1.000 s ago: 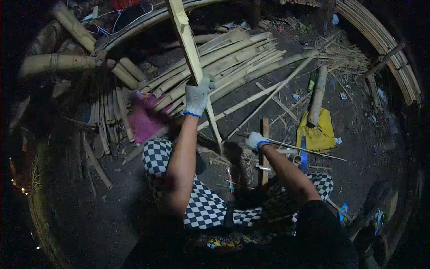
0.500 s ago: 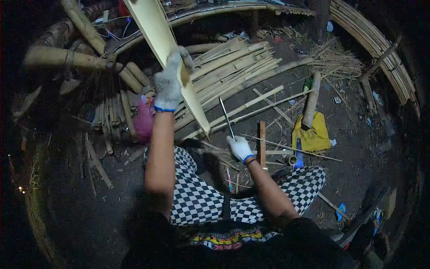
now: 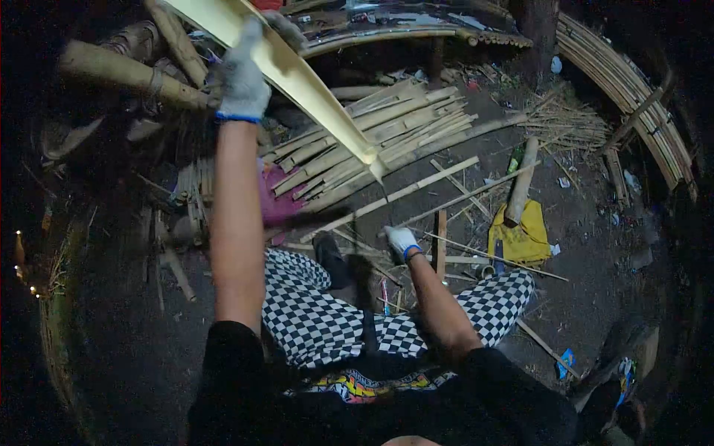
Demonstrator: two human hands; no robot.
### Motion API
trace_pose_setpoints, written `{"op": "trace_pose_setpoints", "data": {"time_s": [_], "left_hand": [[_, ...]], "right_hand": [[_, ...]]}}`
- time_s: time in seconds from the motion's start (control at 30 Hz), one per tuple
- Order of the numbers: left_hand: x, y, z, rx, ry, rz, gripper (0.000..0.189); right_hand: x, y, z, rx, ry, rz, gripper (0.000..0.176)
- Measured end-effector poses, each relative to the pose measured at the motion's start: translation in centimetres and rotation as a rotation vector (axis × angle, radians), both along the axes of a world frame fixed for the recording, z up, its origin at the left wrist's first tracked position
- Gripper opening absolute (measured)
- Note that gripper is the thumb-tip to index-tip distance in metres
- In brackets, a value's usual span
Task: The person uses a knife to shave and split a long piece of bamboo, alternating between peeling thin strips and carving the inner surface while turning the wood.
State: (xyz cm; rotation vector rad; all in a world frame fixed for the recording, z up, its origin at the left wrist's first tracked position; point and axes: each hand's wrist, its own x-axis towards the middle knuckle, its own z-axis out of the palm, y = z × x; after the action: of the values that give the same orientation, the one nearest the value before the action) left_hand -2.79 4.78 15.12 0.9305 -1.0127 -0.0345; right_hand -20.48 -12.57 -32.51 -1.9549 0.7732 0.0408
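My left hand (image 3: 247, 83), in a grey work glove with a blue cuff, is closed around a long split piece of bamboo (image 3: 321, 109). The bamboo slants from the top left down toward the middle, its pale hollow inner face showing. My right hand (image 3: 401, 240), in a white glove, grips a knife (image 3: 385, 196) with a thin, dark blade pointing up. Its tip overlaps the lower end of the bamboo in this view. Both arms reach forward over my checkered trousers (image 3: 316, 320).
Bamboo slats (image 3: 401, 119) lie piled on the ground ahead. A short bamboo pole (image 3: 522, 182) rests on a yellow cloth (image 3: 532, 236) at the right. A pink bag (image 3: 279, 197) sits left of the slats. Bound strips (image 3: 632, 89) curve along the upper right.
My left hand has moved up and left with the bamboo, which now slants more. Its lower end has shifted up and right, toward the knife. The right hand has stayed nearly in place.
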Motion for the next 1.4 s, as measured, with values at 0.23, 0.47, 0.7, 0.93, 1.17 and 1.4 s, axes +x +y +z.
{"op": "trace_pose_setpoints", "data": {"time_s": [0.23, 0.47, 0.7, 0.93, 1.17, 1.4], "left_hand": [[1.4, -2.7, -10.7, 0.717, 0.242, 0.469, 0.071], [-1.1, -4.1, -20.6, 0.881, 0.289, 0.483, 0.075], [-3.9, -3.8, -23.6, 0.949, 0.348, 0.399, 0.058], [-6.3, -3.7, -22.6, 0.946, 0.286, 0.463, 0.046], [-4.9, -4.4, -25.1, 1.119, 0.363, 0.517, 0.071], [-4.4, -4.8, -26.9, 0.954, 0.289, 0.533, 0.070]], "right_hand": [[-3.7, -0.9, 12.8, -0.236, -0.256, -0.231, 0.044], [-5.6, -2.2, 23.6, -0.247, -0.667, -0.143, 0.026], [-5.0, 1.6, 40.7, -0.029, -0.922, -0.017, 0.031], [-1.6, 3.3, 49.6, -0.395, -1.087, 0.110, 0.039], [2.0, 4.3, 53.1, -0.685, -1.145, 0.166, 0.037], [2.7, 5.8, 53.4, -0.877, -1.088, 0.163, 0.027]]}}
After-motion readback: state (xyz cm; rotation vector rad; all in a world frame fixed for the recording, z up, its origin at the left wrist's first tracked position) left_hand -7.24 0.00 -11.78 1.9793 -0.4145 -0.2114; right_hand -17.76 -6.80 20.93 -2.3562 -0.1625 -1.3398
